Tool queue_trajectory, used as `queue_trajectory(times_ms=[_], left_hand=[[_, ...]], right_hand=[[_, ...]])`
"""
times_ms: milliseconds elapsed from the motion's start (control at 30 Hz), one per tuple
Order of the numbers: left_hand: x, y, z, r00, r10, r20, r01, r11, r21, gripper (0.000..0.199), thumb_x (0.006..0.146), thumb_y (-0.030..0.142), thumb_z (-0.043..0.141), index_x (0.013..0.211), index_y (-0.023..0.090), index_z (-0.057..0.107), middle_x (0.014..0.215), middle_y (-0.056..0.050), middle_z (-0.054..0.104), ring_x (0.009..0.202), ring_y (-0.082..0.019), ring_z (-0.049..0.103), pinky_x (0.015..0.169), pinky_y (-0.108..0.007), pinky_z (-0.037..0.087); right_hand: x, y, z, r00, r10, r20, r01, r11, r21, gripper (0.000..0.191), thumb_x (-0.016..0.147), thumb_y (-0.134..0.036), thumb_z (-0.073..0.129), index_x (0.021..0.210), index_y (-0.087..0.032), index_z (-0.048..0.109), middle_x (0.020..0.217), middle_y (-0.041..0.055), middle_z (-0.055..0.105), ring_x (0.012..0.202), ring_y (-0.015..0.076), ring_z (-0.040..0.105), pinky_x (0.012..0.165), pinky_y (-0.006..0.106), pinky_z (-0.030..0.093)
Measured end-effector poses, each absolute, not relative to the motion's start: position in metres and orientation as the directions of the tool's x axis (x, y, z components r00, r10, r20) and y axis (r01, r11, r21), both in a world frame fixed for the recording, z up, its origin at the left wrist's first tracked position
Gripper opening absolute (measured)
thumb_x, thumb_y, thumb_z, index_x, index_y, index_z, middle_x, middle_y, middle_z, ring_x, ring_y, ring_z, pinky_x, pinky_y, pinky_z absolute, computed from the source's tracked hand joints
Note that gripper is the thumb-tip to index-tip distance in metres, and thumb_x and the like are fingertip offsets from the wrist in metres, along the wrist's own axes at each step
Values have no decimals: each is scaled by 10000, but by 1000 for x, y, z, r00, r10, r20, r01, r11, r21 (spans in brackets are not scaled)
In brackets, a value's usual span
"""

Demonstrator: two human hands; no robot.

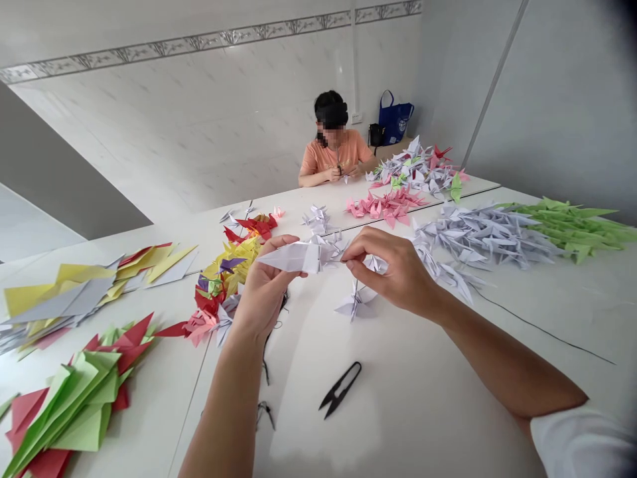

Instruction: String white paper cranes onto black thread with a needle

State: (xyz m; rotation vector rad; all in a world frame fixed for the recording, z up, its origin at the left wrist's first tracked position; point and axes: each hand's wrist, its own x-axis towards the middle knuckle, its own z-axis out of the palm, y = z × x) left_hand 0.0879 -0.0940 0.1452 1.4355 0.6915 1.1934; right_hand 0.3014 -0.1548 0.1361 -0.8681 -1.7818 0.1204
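Origami crane (293,257), white, is held above the worktop (398,425), gripped by the left hand (263,292) and pinched by the right hand (398,269), which steadies it between them. Paper cranes (478,239) are heaped by colour, with thread snips (340,390) left within reach.

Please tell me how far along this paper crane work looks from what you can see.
Done-looking: rows of white paper cranes and green paper cranes lie spread out on the right. In hand: a white paper crane, held by the left hand and pinched by the right hand. Left: stacks of green and red folded paper and yellow and grey folded paper lie piled on the left; how much work they need, I cannot tell.
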Motion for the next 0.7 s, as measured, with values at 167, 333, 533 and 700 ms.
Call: queue_trajectory(times_ms=[167,333,533,700], left_hand=[[88,-95,146,310,903,297,-173,-254,952,360,683,161,795,1027,223,711,1055,-32,601,807,-105,553,695,-193,516],[86,-94,145,320,898,301,-157,-264,952,359,714,194,818,1051,227,699,1003,-25,614,799,-109,561,705,-205,515],[84,-96,146,343,868,359,-98,-347,933,353,805,235,796,1120,252,638,860,10,638,756,-106,591,707,-208,498],[88,-111,149,279,755,593,101,-637,764,385,868,204,736,1210,260,569,842,4,664,826,-152,647,775,-278,509]], right_hand=[[301,-154,136,-131,591,796,499,733,-462,148,942,-103,571,882,-217,644,837,13,644,777,146,615,720,291,508],[302,-155,135,-134,588,797,498,736,-459,148,934,-89,578,881,-207,648,838,14,639,770,139,612,712,281,502],[300,-154,134,-133,587,799,510,731,-452,154,927,-76,581,878,-205,650,824,9,624,752,133,602,698,274,499],[297,-149,130,-130,646,752,414,725,-550,137,918,-83,615,888,-204,669,844,4,646,764,122,610,705,253,517]])
